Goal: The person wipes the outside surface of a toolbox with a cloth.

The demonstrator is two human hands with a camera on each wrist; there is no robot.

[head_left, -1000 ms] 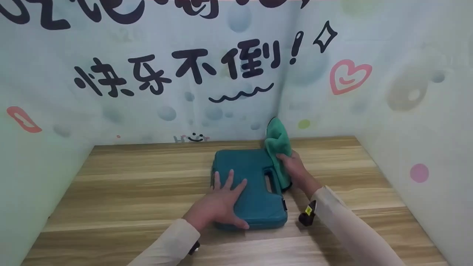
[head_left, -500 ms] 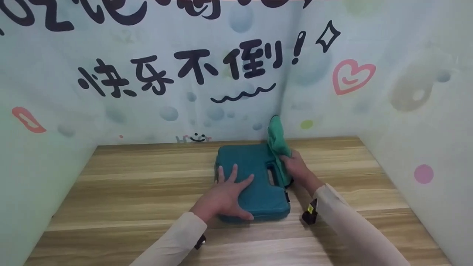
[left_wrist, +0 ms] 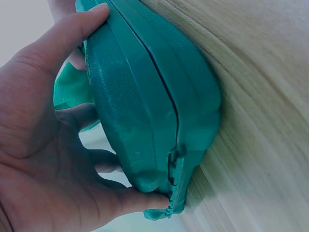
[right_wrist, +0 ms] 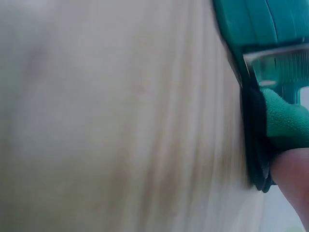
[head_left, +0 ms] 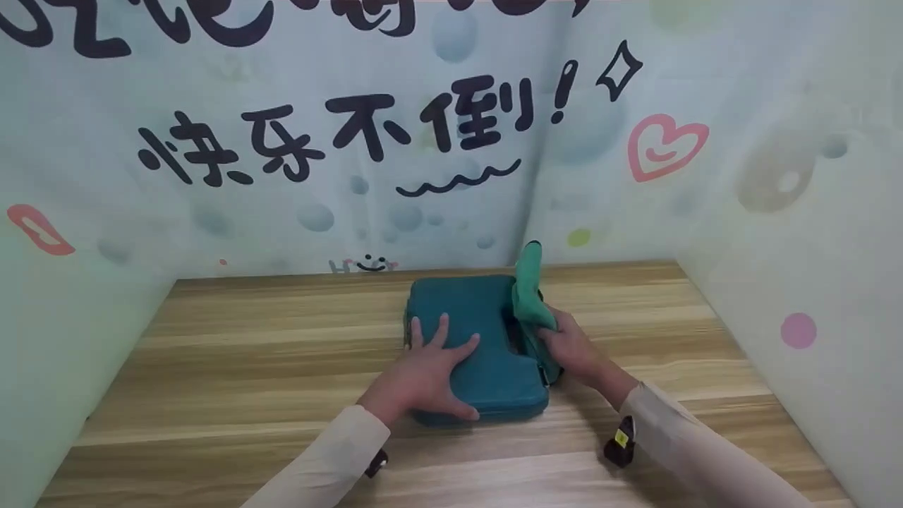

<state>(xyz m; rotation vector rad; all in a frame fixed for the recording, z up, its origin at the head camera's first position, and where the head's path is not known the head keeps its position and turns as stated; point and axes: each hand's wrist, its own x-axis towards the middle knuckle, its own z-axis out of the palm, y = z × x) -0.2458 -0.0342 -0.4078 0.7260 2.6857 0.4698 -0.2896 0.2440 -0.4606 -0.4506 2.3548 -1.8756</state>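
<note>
A dark teal plastic carrying case [head_left: 494, 384] lies flat on the table, its cut-out handle on the right. My left hand [head_left: 427, 374] rests on it with spread, straight fingers. In the left wrist view, the thumb touches one edge of the case [left_wrist: 130, 96] and the little finger reaches the side near a latch. My right hand [head_left: 578, 353] grips a green cloth [head_left: 529, 282] against the handle side, its upper end sticking up. In the right wrist view, the fuzzy cloth [right_wrist: 287, 116] with a dark edge touches the case by the latch. The right fingers are mostly hidden.
The wood-grain table [head_left: 268, 353] extends around the case. Behind it hangs a pale printed backdrop [head_left: 282, 212] with writing and bubbles, and pale walls stand at left and right. A small black device sits at each wrist.
My right hand has slid the cloth along the handle side towards me, and the cloth's upper end has dropped lower and folded. The case has shifted slightly away from me, with the left hand on it.
</note>
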